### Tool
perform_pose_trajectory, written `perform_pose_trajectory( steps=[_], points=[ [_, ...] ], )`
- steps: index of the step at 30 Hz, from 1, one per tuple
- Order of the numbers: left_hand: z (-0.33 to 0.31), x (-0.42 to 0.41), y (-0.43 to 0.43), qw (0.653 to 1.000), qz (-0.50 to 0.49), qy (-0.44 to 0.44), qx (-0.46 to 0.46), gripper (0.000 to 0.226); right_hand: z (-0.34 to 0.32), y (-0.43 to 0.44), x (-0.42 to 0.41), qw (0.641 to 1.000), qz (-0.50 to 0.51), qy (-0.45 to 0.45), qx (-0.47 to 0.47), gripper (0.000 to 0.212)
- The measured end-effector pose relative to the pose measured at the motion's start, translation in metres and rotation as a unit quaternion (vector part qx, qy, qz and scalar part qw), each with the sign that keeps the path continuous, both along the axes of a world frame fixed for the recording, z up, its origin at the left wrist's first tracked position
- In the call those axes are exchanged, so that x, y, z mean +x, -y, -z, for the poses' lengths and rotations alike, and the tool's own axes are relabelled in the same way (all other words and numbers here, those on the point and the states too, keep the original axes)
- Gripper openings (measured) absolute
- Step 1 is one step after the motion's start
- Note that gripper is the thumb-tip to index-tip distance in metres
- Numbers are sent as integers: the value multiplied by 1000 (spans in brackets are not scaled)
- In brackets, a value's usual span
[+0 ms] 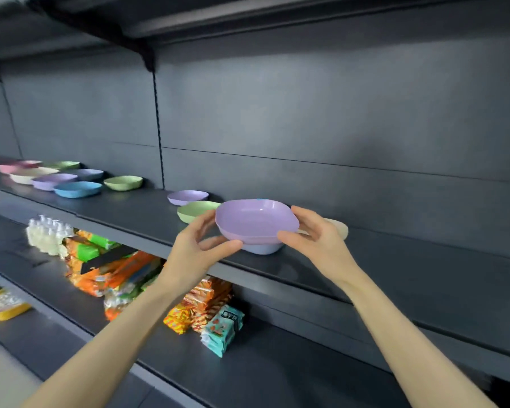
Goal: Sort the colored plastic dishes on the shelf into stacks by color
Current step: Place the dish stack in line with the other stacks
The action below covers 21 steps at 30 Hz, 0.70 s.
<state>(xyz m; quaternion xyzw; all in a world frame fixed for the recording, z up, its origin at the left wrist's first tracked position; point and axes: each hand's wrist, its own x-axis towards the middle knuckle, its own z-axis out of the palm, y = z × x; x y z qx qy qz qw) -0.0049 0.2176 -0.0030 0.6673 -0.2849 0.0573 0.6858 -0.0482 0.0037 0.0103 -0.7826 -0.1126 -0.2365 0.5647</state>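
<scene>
Early stage. Left hand and right hand each pinch a side of the rim of a lilac rounded-square plastic dish at the front edge of the dark metal shelf. It's nested on a short pile whose bottom piece is a pale blue plastic dish, so the pile looks mixed. Unsorted singles nearby: light green plastic dish, second lilac dish, cream plastic dish. Mixed-colour cluster of dishes far left. Most sorting remains.
</scene>
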Motion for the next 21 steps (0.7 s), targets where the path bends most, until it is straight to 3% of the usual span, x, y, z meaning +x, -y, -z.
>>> perform_pose_trajectory(
  steps=[9,21],
  points=[
    [-5,92,-104,999,-32,15,39,50,-6,-95,95,999,-16,-18,-29,34],
    [-14,262,-148,995,-59,60,62,54,-16,-129,254,998,-8,-42,-40,45]
  ],
)
